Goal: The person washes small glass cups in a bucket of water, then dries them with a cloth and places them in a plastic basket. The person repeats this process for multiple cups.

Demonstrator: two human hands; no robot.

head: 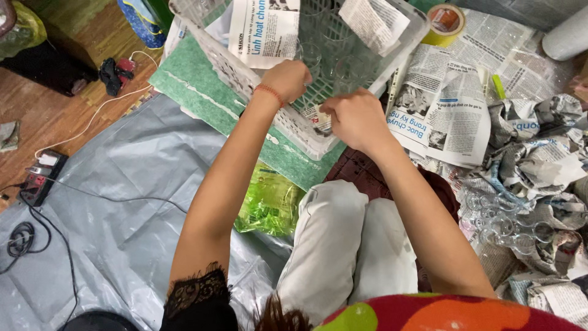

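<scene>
My left hand (286,78) and my right hand (354,116) reach over the near rim of a white plastic basket (288,119). Between them they pinch a small piece of newspaper wrapped around something (321,116); what is inside is hidden. Clear drinking glasses (312,52) stand inside the basket among loose newspaper sheets (263,30). The fingers of both hands are curled shut. A red bead bracelet (269,93) circles my left wrist.
Flat and crumpled newspaper (441,104) covers the floor to the right, with several clear glasses (508,227) lying in it. A tape roll (444,23) lies at top right. A green plastic bag (269,202), a grey tarp (122,202), a green mat (202,79) and a power strip (40,178) lie at left.
</scene>
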